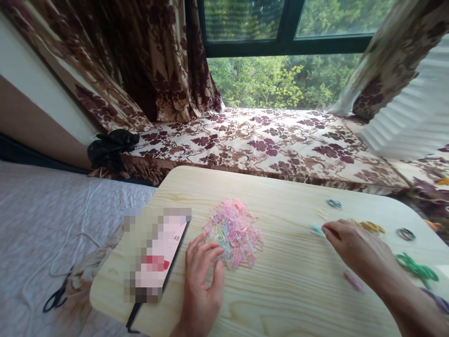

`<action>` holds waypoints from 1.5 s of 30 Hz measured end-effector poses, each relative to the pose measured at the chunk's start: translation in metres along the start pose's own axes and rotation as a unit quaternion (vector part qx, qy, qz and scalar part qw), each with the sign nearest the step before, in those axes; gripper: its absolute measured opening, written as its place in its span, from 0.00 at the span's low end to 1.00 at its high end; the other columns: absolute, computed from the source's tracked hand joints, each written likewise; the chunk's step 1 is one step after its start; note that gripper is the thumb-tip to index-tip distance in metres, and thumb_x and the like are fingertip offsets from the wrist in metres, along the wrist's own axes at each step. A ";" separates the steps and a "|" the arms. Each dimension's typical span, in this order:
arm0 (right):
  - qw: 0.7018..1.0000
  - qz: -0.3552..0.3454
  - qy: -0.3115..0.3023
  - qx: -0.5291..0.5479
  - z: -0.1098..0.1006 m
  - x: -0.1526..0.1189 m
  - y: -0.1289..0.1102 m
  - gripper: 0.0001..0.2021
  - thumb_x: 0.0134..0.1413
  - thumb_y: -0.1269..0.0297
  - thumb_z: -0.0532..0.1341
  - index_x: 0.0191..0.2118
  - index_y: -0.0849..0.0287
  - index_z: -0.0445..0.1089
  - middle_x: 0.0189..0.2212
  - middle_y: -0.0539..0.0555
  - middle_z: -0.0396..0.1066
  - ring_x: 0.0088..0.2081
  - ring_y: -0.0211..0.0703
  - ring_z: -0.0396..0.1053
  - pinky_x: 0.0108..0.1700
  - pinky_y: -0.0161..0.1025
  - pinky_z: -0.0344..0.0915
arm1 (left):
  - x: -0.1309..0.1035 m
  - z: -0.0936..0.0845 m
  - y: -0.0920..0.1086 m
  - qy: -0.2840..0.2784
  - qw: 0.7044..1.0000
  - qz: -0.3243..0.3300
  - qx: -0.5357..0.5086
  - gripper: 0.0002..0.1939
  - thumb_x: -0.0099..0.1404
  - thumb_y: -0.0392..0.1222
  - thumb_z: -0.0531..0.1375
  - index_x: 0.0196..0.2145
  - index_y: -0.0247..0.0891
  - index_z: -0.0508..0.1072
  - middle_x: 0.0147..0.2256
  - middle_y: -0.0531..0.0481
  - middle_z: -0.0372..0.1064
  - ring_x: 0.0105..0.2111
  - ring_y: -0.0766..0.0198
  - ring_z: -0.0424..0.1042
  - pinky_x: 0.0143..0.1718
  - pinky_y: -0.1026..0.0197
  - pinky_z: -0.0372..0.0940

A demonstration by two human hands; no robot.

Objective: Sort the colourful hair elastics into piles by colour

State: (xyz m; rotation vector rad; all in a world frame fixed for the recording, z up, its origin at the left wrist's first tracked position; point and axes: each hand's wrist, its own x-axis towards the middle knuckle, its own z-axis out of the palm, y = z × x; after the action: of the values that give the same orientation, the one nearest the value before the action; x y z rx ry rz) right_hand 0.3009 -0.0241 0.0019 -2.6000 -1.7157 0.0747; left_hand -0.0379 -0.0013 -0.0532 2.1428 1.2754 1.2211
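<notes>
A loose heap of thin pastel rubber bands (pixel 242 234), mostly pink with some light blue and yellow, lies on the wooden table. My left hand (pixel 203 276) rests at the heap's near left edge, its fingers stretched out and the tips touching the bands. Over the table's right side, my right hand (pixel 351 245) has its fingers pinched together; whatever is between them is hidden. Right by those fingertips is a small bunch of light blue bands (pixel 317 230). A few cream bands (pixel 322 214) lie just beyond, and a pink bundle (pixel 354 281) lies below the wrist.
Around my right arm lie a yellow bundle (pixel 370 227), a green bundle (pixel 417 269) and two dark coils, one farther back (pixel 334 203) and one at right (pixel 406 234). A phone (pixel 164 257) with a cable stands left. Behind the table (pixel 280 299) runs a floral window seat (pixel 263 140).
</notes>
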 end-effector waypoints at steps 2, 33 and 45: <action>1.000 0.002 -0.005 -0.006 0.001 0.000 0.000 0.17 0.57 0.57 0.50 0.28 0.53 0.76 0.33 0.56 0.76 0.30 0.48 0.71 0.28 0.42 0.57 | 0.000 0.000 0.000 -0.001 1.000 0.001 -0.002 0.14 0.68 0.29 0.54 0.46 0.45 0.69 0.45 0.49 0.71 0.59 0.54 0.59 0.56 0.44 0.61; 0.940 -0.226 0.017 0.255 0.022 -0.049 -0.121 0.14 0.63 0.58 0.53 0.33 0.54 0.74 0.29 0.51 0.73 0.25 0.39 0.73 0.27 0.36 0.66 | 0.003 -0.003 0.008 -0.001 1.000 -0.028 -0.012 0.14 0.66 0.28 0.53 0.44 0.44 0.71 0.44 0.47 0.71 0.59 0.53 0.60 0.59 0.41 0.60; 0.959 -0.202 -0.016 0.197 0.030 -0.050 -0.124 0.17 0.65 0.52 0.52 0.35 0.54 0.73 0.32 0.52 0.74 0.30 0.41 0.73 0.28 0.37 0.63 | 0.004 -0.003 0.009 -0.006 0.999 -0.036 -0.015 0.14 0.67 0.28 0.53 0.44 0.43 0.71 0.44 0.47 0.71 0.60 0.52 0.60 0.59 0.40 0.61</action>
State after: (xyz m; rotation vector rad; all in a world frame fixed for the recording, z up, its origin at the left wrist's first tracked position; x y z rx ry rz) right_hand 0.1658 -0.0214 -0.0204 -1.9459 -1.9646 0.4023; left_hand -0.0350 -0.0029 -0.0433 2.0629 1.3088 1.1890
